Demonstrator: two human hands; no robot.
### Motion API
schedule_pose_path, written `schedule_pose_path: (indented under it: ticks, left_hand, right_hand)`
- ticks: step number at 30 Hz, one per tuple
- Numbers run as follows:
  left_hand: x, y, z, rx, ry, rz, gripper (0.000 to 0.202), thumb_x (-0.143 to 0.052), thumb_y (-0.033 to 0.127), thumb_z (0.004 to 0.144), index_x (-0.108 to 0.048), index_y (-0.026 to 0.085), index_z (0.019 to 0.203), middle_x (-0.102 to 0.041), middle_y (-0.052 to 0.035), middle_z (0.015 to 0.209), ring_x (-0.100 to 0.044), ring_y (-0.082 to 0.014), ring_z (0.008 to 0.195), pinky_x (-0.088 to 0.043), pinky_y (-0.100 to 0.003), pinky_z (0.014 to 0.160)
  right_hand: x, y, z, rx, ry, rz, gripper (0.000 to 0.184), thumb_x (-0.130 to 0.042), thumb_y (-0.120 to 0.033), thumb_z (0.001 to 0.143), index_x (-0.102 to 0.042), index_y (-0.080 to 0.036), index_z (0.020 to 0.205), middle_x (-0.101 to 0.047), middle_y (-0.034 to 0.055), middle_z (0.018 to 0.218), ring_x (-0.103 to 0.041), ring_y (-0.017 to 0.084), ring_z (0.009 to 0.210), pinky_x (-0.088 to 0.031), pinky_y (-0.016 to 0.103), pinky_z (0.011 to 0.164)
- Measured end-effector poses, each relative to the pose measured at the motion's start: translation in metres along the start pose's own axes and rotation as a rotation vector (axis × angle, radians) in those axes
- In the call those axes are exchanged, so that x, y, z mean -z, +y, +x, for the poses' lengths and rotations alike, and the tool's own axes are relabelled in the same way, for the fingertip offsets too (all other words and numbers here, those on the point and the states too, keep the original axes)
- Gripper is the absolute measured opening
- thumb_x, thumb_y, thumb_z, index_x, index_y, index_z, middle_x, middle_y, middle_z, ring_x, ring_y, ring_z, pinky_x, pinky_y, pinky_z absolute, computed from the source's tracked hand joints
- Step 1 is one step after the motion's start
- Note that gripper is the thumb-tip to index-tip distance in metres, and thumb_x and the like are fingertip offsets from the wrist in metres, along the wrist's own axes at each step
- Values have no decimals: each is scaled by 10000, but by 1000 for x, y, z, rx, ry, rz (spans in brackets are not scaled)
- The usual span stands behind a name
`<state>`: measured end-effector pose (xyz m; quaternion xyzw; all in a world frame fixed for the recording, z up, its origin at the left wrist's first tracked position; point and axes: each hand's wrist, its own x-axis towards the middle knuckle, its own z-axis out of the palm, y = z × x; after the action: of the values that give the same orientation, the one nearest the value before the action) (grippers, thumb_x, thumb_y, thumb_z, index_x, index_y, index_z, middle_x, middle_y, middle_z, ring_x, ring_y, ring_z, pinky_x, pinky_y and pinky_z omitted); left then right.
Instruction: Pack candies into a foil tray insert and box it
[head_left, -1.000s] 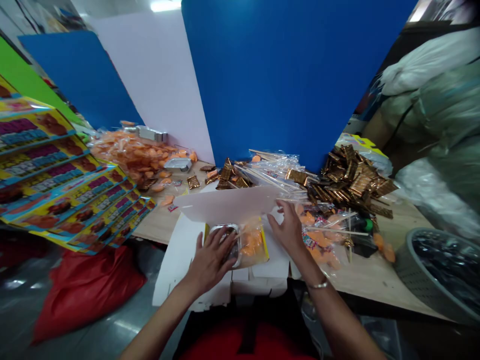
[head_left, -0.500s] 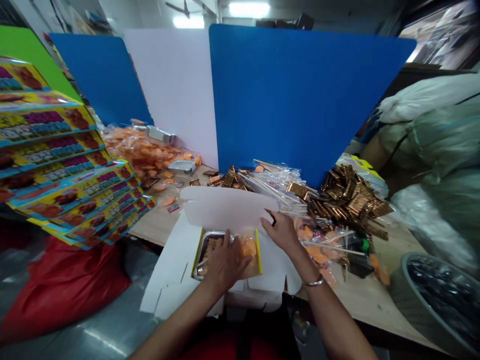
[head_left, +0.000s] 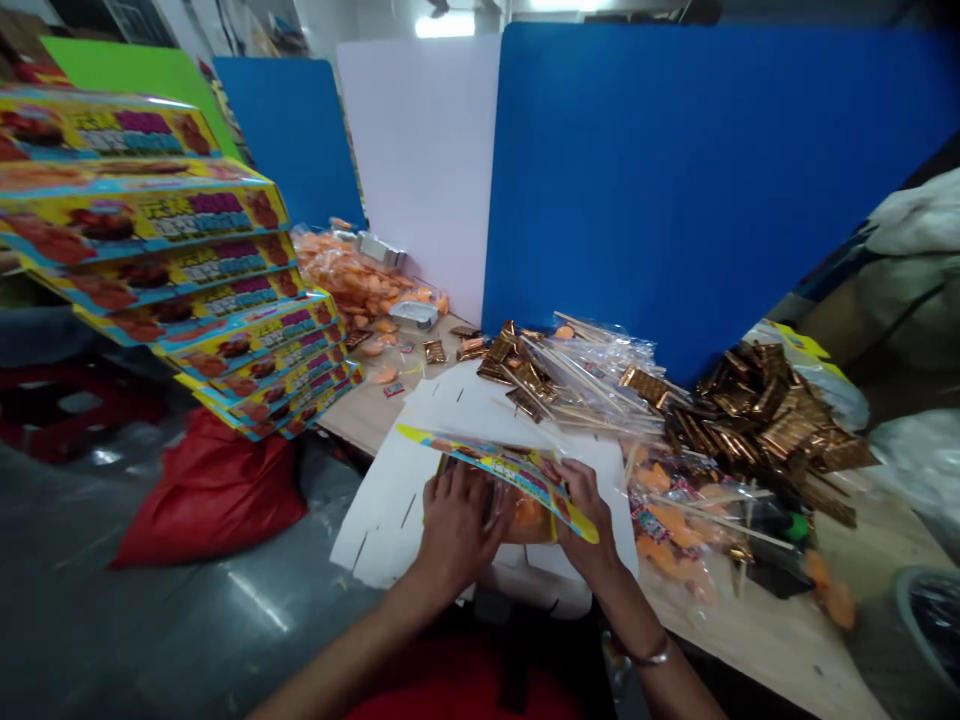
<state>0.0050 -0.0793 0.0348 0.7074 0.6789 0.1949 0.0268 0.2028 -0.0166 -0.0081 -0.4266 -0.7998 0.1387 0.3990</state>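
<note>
A small yellow-edged carton point(head_left: 555, 528) lies in front of me on flattened white cardboard point(head_left: 390, 510). Its printed lid flap point(head_left: 502, 462) is bent down toward me, partly over the opening. My left hand point(head_left: 459, 515) reaches into the carton with fingers stretched over the contents, gripping nothing. Beside its thumb shows an orange packet point(head_left: 529, 515) in clear wrap. The tray seen earlier in the carton is now hidden by the hand and flap. My right hand point(head_left: 591, 520) holds the right part of the flap, fingers bent over its edge.
Stacked printed cartons point(head_left: 225, 250) rise at left above a red sack point(head_left: 217, 490). Orange packets point(head_left: 349, 275) and a foil tray point(head_left: 414, 315) lie at the back. Brown-gold packets point(head_left: 780, 410), wrapped sticks point(head_left: 600, 375) and a grey basket point(head_left: 907, 610) are rightward. Blue panels point(head_left: 675, 190) stand behind.
The flap has swung from standing upright to folded down toward me, with my right hand on it. My left hand stays in the carton. The view has turned left.
</note>
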Motion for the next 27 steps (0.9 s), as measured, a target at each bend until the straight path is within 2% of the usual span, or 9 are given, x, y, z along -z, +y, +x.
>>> schedule_pose_path:
  ticks: [3, 6, 10, 13, 18, 22, 24, 25, 27]
  left_hand:
    - [-6, -8, -9, -59, -60, -51, 562, -574, 464, 875, -529, 127, 1322, -543, -212, 1344, -464, -394, 1285, -416, -565, 1014]
    - [-6, -17, -10, -147, -62, -174, 576, -550, 442, 903, -459, 140, 1385, -471, -200, 1429, -420, -352, 1345, -405, -536, 1065]
    - [-7, -22, -9, -89, -48, -163, 522, -522, 424, 919, -484, 144, 1358, -506, -205, 1392, -458, -353, 1318, -405, -567, 1076]
    - [-13, -18, -6, -73, -166, -140, 652, -585, 457, 863, -442, 102, 1391, -508, -235, 1404, -430, -397, 1351, -386, -607, 1088]
    - [-8, -11, 6, -128, -293, -300, 680, -587, 418, 837, -414, 86, 1405, -471, -240, 1445, -383, -362, 1402, -377, -550, 1127]
    - [-1, -14, 5, -159, -332, -417, 778, -631, 216, 711, -373, 138, 1440, -478, -175, 1452, -407, -326, 1387, -363, -515, 1146]
    - [-1, -18, 1, -184, -289, -480, 772, -629, 189, 706, -378, 177, 1436, -509, -142, 1425, -454, -301, 1348, -401, -487, 1121]
    - [-1, -20, 0, -184, -207, -499, 712, -617, 196, 736, -402, 183, 1415, -518, -138, 1411, -469, -289, 1333, -418, -469, 1107]
    - [2, -29, 3, -108, 110, -471, 563, -577, 230, 823, -442, 188, 1368, -486, -151, 1429, -444, -278, 1352, -407, -465, 1108]
  right_hand:
    - [-7, -2, 1, 20, 0, 31, 424, -474, -380, 968, -412, -213, 1352, -487, 160, 1345, -519, 277, 1267, -537, 479, 981]
    - [-5, -4, 2, 11, -26, 39, 425, -473, -396, 966, -415, -212, 1345, -479, 162, 1365, -510, 281, 1278, -535, 484, 982]
    - [3, -8, 1, -28, -50, 45, 413, -489, -348, 958, -426, -212, 1342, -469, 153, 1384, -488, 271, 1296, -517, 472, 1001]
    - [1, -16, 0, -12, 13, 77, 468, -527, -337, 938, -395, -207, 1368, -504, 141, 1336, -481, 257, 1284, -483, 467, 1041]
    - [-22, -38, 4, -172, 124, -104, 707, -688, -386, 778, -386, -153, 1373, -504, 181, 1324, -457, 331, 1261, -455, 529, 1037]
    - [-41, -53, 10, -257, 115, -197, 764, -621, -289, 755, -313, -125, 1435, -479, 220, 1372, -474, 366, 1233, -481, 543, 968]
    - [-45, -56, 11, -283, 132, -211, 749, -588, -279, 764, -304, -145, 1444, -487, 222, 1358, -498, 376, 1200, -492, 550, 929]
    - [-45, -56, 11, -283, 137, -204, 756, -583, -280, 760, -297, -158, 1450, -489, 221, 1352, -501, 381, 1193, -492, 554, 920]
    - [-44, -56, 9, -266, 135, -177, 790, -587, -280, 747, -275, -175, 1465, -480, 219, 1356, -496, 387, 1198, -488, 558, 921]
